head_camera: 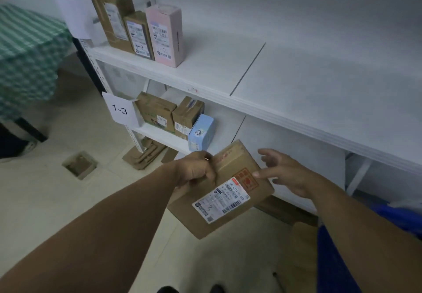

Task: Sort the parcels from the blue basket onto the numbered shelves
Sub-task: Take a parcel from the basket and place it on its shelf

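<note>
Left hand (196, 169) gripping flat brown box (219, 192) by left edge, in air before low shelf (157, 136). Right hand (290, 174) spreading loose fingers, one tip touching box. Probably feeling light and stiff; gripping both side edges seeming safest.

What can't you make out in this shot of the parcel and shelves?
Head view:
- Label on the held parcel: print too small and blurry to read.
- Left hand grip: fingertips hidden behind the parcel.
- Blue basket: cut by the right edge, covered by the right arm; contents unseen.
- Paper sign: cut by the top edge.
</note>
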